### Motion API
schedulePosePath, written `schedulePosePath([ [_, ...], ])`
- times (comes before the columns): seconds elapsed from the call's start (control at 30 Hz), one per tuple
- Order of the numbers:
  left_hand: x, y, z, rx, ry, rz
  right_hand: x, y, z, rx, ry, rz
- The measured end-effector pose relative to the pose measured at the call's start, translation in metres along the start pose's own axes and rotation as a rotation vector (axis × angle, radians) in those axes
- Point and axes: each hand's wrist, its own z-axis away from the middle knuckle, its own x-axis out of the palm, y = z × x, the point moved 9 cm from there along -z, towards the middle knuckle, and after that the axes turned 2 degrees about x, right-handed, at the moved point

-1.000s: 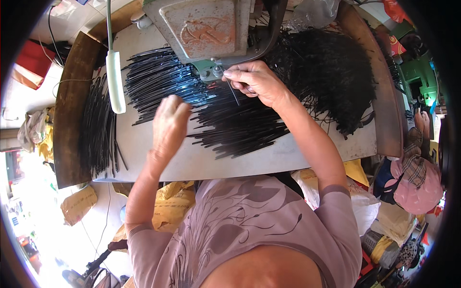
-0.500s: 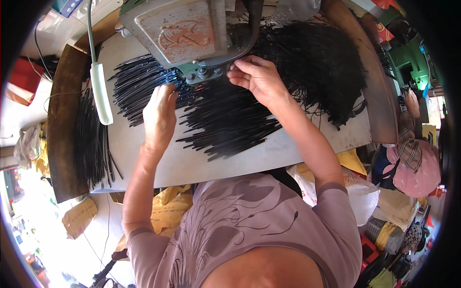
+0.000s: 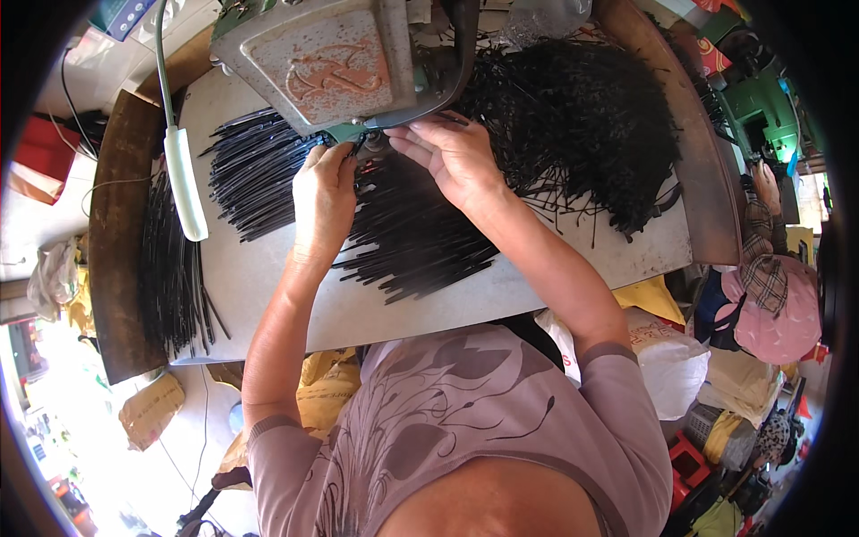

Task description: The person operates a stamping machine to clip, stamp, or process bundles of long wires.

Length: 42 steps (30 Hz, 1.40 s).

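Both my hands are at the foot of a grey metal machine (image 3: 335, 76) with a raised reddish emblem on its cover. My left hand (image 3: 324, 192) is closed, thumb and fingertips pinched on the end of a thin black strip under the machine head. My right hand (image 3: 455, 157) reaches in from the other side, its fingers bent together and pointing left. A dark strip (image 3: 455, 119) shows along its upper fingers. The fingertips of both hands are close together, and what lies between them is partly hidden. Below them lies a bundle of black strips (image 3: 412, 233).
More black strips (image 3: 255, 174) lie left of the machine, and others (image 3: 170, 268) by the table's curved wooden rim (image 3: 125, 242). A large tangled black pile (image 3: 591, 116) fills the right. A white tube lamp (image 3: 185, 183) hangs at the left. A co-worker (image 3: 774, 304) sits at the right.
My left hand has moved right and slightly up to the machine's foot. My right hand has shifted left, bringing the fingertips closer together. The machine appears slightly higher and further left in view.
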Motion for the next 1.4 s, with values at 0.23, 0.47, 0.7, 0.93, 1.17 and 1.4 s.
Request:
schedulePosePath([
  [0.23,0.001,0.0,0.0,-0.054,-0.036,0.038,0.003,0.002,-0.001,-0.017,-0.018,-0.021],
  [0.47,0.004,0.0,-0.001,-0.041,-0.029,0.048,0.001,0.003,-0.003,-0.017,-0.002,-0.018],
  [0.7,0.0,0.016,0.002,0.133,-0.013,-0.226,-0.001,0.005,-0.002,0.01,0.004,0.031],
  [0.93,-0.007,-0.044,0.017,-0.396,-0.417,0.286,-0.014,-0.014,0.009,0.142,-0.017,0.381],
  [1.17,0.03,-0.011,0.066,-0.818,-0.637,1.027,0.021,0.027,0.028,0.335,-0.341,0.611],
  [1.4,0.029,-0.009,0.061,-0.668,-0.631,0.754,0.024,0.022,0.027,0.368,-0.365,0.351],
])
